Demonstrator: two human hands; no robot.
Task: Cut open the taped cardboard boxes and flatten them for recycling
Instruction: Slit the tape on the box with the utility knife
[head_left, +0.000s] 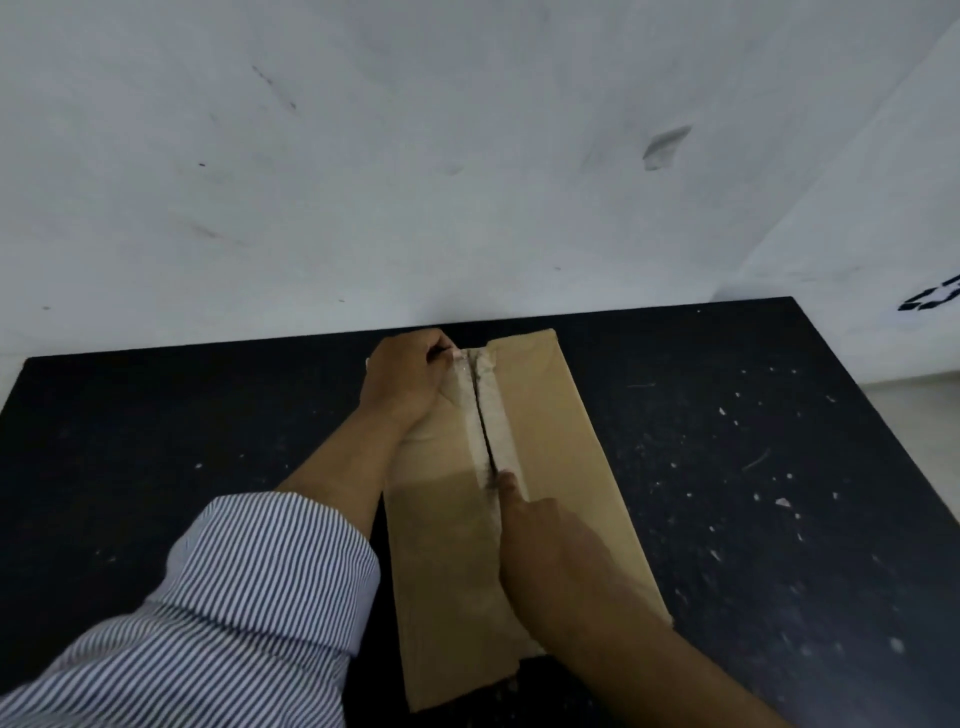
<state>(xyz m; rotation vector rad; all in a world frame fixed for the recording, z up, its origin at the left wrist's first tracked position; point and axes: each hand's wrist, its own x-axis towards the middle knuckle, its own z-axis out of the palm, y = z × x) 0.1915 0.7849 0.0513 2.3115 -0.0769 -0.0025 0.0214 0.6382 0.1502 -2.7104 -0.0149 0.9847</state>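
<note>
Head camera footage looks down on a long brown cardboard box (571, 441) lying flat on a black desk (156, 441), its far end close to a scuffed white wall (363, 156). A strip of pale tape (496, 415) runs down the middle of the box's top face, and a dark slit splits it from the far end to about halfway along.

The left hand (410, 374) is at the far end of the box, on the left flap just beside the slit. Its fingers are curled over the far edge and grip the cardboard. The forearm is bare below a rolled-up blue-and-white striped sleeve (249, 597).

The right hand (545, 545) lies on the near half of the box, over the seam. Its forefinger (508, 486) is stretched out along the tape, with the tip at the near end of the slit. The rest of this hand is blurred, so whether the other fingers clasp anything cannot be told.

The two hands are well apart, one at each end of the slit. Pale specks (782, 501) dot the desk to the right of the box.
</note>
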